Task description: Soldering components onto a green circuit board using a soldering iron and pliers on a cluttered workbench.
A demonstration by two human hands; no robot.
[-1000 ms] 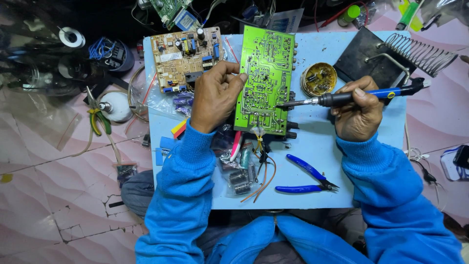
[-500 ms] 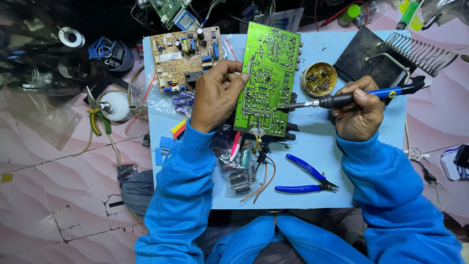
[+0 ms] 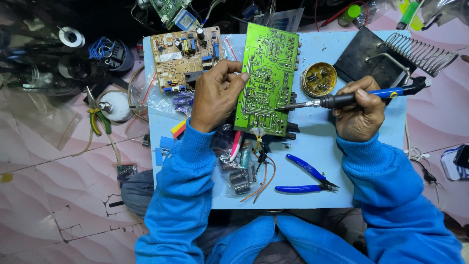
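My left hand [image 3: 215, 95] grips the left edge of a green circuit board [image 3: 267, 73] lying solder side up on the light blue work board [image 3: 322, 146]. My right hand [image 3: 360, 112] holds a soldering iron [image 3: 351, 99] with a blue and black handle. Its metal tip touches the lower right part of the green board. Both arms wear blue sleeves.
A tan circuit board [image 3: 185, 49] with parts lies at the back left. A round tin of flux [image 3: 318, 79] and a black iron stand with a wire coil [image 3: 391, 54] sit at the back right. Blue-handled cutters [image 3: 308, 178], loose parts in bags [image 3: 239, 168], pliers [image 3: 97, 120] and a solder spool [image 3: 71, 36] lie around.
The soldering iron tip has shifted slightly along the lower right of the green board. My left hand keeps its hold on the board's edge.
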